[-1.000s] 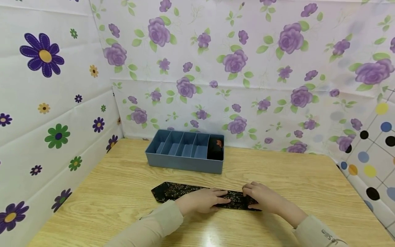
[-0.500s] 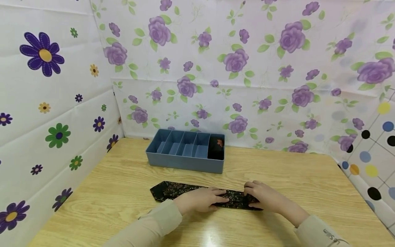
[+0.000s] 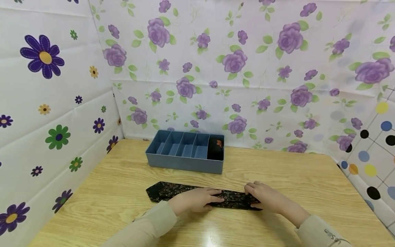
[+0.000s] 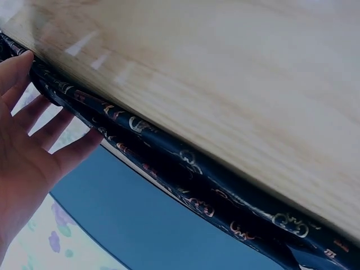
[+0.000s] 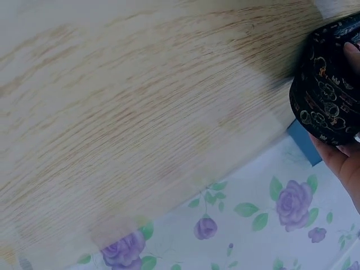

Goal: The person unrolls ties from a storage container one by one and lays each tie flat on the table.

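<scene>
A black necktie with small gold and reddish figures lies stretched across the table, its pointed wide end to the left. My left hand rests over its middle, fingers extended. In the left wrist view the spread fingers of that hand touch the tie's long edge, and its layers show slightly parted. At the right end my right hand grips a folded or rolled bundle of the tie. The right wrist view shows this rounded bundle between thumb and fingers, the hand partly out of frame.
Behind the tie stands a blue divided box with a row of compartments. Its rightmost compartment holds a black item with an orange motif. The wooden table meets flower-printed sheets at the back and left.
My left hand has slid a little to the left along the tie, and the tie's pointed end has shifted slightly left too. My right hand stays almost in place at the bundle.
</scene>
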`<state>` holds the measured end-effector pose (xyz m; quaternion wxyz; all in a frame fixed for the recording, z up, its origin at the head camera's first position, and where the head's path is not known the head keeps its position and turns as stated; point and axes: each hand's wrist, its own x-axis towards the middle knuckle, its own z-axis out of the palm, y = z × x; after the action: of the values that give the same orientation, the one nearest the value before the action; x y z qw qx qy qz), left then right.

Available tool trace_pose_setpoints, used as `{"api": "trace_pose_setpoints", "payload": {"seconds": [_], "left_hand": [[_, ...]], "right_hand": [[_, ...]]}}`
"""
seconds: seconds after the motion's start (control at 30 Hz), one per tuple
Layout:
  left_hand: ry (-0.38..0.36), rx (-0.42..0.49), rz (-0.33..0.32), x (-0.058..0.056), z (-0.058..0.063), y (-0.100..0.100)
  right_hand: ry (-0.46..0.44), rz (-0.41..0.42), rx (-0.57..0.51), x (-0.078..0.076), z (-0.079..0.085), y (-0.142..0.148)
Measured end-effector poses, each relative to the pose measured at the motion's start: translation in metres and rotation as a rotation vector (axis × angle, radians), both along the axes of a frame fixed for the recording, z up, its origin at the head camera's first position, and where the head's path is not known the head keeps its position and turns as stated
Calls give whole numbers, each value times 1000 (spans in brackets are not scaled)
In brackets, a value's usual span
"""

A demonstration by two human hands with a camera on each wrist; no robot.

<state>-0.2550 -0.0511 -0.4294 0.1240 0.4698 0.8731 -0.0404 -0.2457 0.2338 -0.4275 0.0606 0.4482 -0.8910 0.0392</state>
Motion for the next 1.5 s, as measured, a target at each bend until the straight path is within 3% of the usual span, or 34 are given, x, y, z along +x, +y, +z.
{"api": "trace_pose_setpoints", "payload": {"seconds": [0.2, 0.73, 0.97, 1.3, 1.5], "left_hand": [[-25, 36, 25, -1, 0, -8], [-64, 78, 64, -3, -4, -25], [-73, 100, 73, -4, -4, -34], [-63, 137, 77, -5, -5, -43], [-62, 147, 96, -5, -3, -45]], "right_hand": [[-56, -51, 46, 1, 1, -3], [5, -3, 26, -2, -5, -1], [-18, -40, 36, -5, -7, -3], [19, -27, 28, -6, -9, -2], [37, -72, 49, -6, -9, -5]]}}
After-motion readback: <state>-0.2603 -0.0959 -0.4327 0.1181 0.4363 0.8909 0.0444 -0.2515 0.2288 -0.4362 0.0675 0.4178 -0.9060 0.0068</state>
